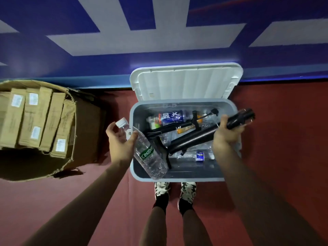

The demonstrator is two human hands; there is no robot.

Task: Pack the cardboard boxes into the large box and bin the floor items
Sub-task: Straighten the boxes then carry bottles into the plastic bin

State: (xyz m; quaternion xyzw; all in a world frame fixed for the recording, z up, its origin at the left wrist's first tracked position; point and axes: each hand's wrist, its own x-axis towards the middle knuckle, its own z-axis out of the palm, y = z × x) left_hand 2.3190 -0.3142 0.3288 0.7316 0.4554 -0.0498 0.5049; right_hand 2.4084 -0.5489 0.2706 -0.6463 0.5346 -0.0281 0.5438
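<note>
Storage bin (pixel 195 178): lid up; binning step.
Left hand (pixel 120 139): grasps Cestbon bottle (pixel 149 157).
Right hand (pixel 227 134): grips black tube (pixel 241 118).
Next: release both inside.

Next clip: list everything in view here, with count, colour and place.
large box: one, brown, floor left
cardboard boxes: at least four, brown, upright inside it
bin: one, grey, white lid open, floor centre
loose bottles: several, mixed colours, inside bin
black pump: one, inside bin
clear bottle: one, green label, over bin's left rim
black tube: one, slanting across bin
shoes: two, white and black, below bin
left hand: holds clear bottle
right hand: grips black tube
</note>
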